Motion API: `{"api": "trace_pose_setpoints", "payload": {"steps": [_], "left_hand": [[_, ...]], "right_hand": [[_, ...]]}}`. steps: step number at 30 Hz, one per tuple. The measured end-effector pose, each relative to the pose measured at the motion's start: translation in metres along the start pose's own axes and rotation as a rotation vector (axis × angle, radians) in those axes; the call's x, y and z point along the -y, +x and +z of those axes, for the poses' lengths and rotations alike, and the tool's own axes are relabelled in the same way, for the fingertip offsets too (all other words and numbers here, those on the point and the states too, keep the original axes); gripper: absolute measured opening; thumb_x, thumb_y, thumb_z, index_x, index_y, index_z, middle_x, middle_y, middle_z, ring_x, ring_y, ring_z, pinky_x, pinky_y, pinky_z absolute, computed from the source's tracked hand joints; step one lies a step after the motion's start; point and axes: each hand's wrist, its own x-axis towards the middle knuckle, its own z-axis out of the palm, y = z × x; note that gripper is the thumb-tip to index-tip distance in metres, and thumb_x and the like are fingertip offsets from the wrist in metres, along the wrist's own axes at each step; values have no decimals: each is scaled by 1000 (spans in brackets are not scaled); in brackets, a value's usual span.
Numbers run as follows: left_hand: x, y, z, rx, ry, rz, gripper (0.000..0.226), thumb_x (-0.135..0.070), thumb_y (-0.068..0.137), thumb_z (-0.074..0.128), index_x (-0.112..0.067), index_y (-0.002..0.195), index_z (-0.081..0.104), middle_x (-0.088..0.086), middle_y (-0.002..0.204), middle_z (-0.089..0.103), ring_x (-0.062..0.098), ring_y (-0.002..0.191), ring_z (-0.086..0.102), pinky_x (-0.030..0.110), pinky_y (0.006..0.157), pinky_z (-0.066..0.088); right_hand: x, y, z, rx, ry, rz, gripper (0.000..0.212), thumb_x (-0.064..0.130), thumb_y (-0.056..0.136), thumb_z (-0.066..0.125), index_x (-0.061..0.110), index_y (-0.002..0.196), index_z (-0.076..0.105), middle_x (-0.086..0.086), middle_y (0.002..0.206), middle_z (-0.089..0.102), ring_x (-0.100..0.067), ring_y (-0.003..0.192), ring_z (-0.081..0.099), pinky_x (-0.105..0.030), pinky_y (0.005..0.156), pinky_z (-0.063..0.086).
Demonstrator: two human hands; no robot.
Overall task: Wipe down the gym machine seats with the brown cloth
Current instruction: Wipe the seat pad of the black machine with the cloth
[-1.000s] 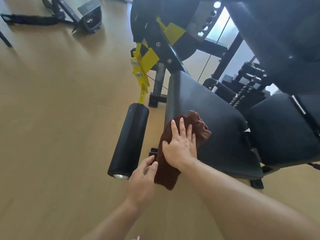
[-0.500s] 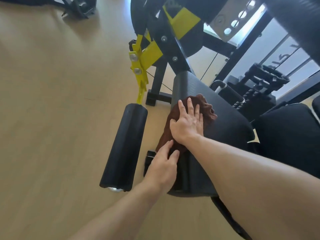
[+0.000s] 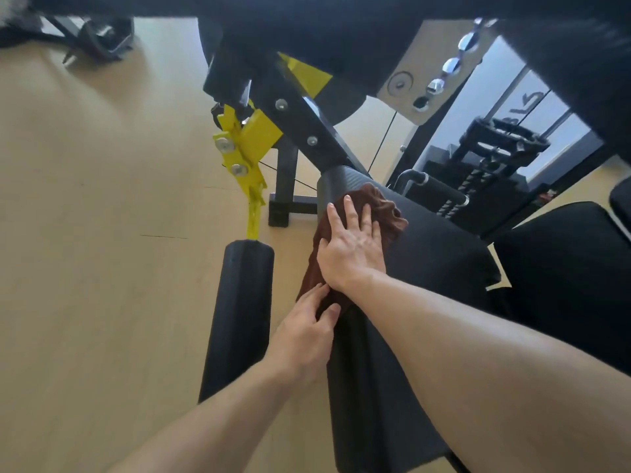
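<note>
The brown cloth [image 3: 386,213] lies bunched over the left edge of the black seat pad [image 3: 437,254], near the pad's far end. My right hand [image 3: 351,247] presses flat on the cloth with its fingers spread. Just below it, my left hand [image 3: 307,332] pinches the cloth's lower hanging end at the pad's left side. A second black seat [image 3: 563,278] sits to the right.
A black foam roller [image 3: 239,315] on a yellow arm [image 3: 242,148] hangs left of the pad. The black machine frame [image 3: 300,121] crosses overhead. A weight stack [image 3: 491,165] and handle stand behind. Wooden floor spreads to the left.
My right hand has pushed the cloth farther up the pad toward the frame. My left hand has followed and now grips the cloth's lower end.
</note>
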Motion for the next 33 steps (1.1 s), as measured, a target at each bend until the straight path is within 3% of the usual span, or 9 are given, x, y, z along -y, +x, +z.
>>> {"api": "trace_pose_setpoints", "payload": {"steps": [6,12,21,28,33], "left_hand": [[1,14,-4,-7,12,29,59,-53,95,46,-45,152,34,-18,154,45,9,145,38,46,123,31],[-6,28,-15,72,28,-25,54,-46,103,44,-47,154,26,-15,157,41,13,147,36,43,123,29],[-37,63,-31,153,27,-87,59,-43,105,43,-44,157,18,-7,160,38,18,147,37,35,119,27],[-59,96,-25,137,330,-54,69,-62,102,30,-41,160,-1,-2,169,21,26,153,26,38,122,22],[-57,117,-29,116,345,-19,69,-60,103,29,-40,160,-4,-6,170,16,24,154,22,40,125,19]], "right_hand": [[3,21,-2,16,-33,-21,77,40,100,47,31,163,3,-2,170,-16,-36,155,-17,-53,124,-7],[6,41,-1,52,-109,-47,91,44,91,60,34,162,5,0,170,-17,-38,153,-23,-69,119,-8],[9,80,-5,3,1,-17,76,39,97,55,37,161,15,5,171,-9,-34,155,-17,-65,122,-4],[9,116,-8,1,3,-29,73,35,95,59,38,158,24,4,172,-3,-36,156,-13,-67,121,-2],[9,131,-15,0,86,17,72,32,91,59,38,157,29,2,172,4,-37,157,-5,-67,121,0]]}}
